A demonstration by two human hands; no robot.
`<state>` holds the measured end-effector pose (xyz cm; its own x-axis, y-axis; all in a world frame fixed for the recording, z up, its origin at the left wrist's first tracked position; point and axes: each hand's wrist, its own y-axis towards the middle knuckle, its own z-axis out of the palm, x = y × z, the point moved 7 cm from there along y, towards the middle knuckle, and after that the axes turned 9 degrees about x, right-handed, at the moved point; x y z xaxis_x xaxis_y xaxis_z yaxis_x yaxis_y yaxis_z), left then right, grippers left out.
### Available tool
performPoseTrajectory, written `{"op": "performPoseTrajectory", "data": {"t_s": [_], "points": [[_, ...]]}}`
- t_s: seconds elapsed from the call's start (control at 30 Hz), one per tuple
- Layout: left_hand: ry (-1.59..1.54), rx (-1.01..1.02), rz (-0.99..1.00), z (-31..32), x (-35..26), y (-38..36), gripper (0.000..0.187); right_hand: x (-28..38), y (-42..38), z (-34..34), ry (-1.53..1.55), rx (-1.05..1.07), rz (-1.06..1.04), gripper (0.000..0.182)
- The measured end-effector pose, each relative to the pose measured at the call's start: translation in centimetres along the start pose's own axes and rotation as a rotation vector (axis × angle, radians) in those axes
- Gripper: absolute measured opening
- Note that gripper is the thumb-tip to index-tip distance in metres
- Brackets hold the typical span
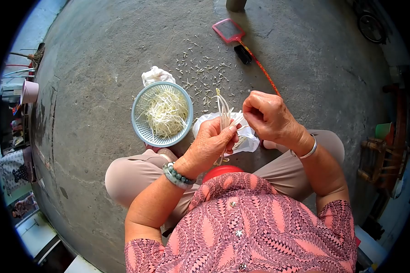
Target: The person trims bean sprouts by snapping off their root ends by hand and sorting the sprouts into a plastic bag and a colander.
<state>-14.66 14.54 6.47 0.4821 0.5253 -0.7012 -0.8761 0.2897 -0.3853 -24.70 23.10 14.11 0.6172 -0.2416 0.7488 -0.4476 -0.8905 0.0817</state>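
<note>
A bunch of long white bean sprouts (pixel 224 109) stands up out of my left hand (pixel 212 140), whose thumb and fingers are closed around it. Close beside the sprouts' right-hand ends is my right hand (pixel 271 117), curled with its fingertips pinched together. Whatever lies between those fingertips is too small to make out. Below both hands a white plastic bag (pixel 248 142) lies on the floor, partly covered by them, with more sprouts on it. To the left, a light blue plastic colander (pixel 135 119) holds a heap of bean sprouts (pixel 166 113).
Small sprout bits (pixel 205 70) are scattered over the concrete floor (pixel 100 82). A crumpled white bag (pixel 157 75) touches the colander's far side. A pink fly swatter (pixel 228 31) with an orange handle lies ahead, near a black object (pixel 243 54). Wooden furniture (pixel 378 154) stands at the right.
</note>
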Motion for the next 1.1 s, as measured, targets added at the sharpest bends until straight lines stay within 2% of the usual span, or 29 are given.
{"op": "performPoseTrajectory", "data": {"t_s": [0.03,0.13,0.23,0.33,0.43,0.57,0.83,1.1], "points": [[0.009,0.004,0.006,-0.1,0.0,0.0,0.019,0.1,0.0,0.0,-0.026,0.003,-0.011,0.009],[-0.001,0.029,0.012,0.0,-0.1,-0.1,0.018,1.0,-0.3,0.7,-0.353,-0.010,-0.015,0.009],[-0.004,0.047,0.035,0.0,0.0,0.0,0.019,0.6,-0.3,0.3,-0.444,-0.050,0.009,0.011],[-0.031,0.053,0.015,0.0,0.1,0.0,0.020,-0.8,-0.5,-0.5,-0.460,-0.022,0.121,0.012],[-0.071,0.074,0.025,-0.1,0.4,0.0,0.022,0.1,-0.2,-1.6,-0.295,-0.221,-0.060,0.012],[-0.039,0.080,0.037,0.0,0.2,0.0,0.020,-0.1,-0.4,-0.2,0.095,-0.049,0.050,0.012],[0.080,0.074,0.043,0.3,0.1,0.2,0.019,-0.8,-0.1,1.5,0.248,0.100,0.127,0.013],[0.206,0.055,0.073,0.4,-0.4,0.0,0.015,-1.5,-0.1,2.6,0.354,0.105,0.107,0.010]]}}
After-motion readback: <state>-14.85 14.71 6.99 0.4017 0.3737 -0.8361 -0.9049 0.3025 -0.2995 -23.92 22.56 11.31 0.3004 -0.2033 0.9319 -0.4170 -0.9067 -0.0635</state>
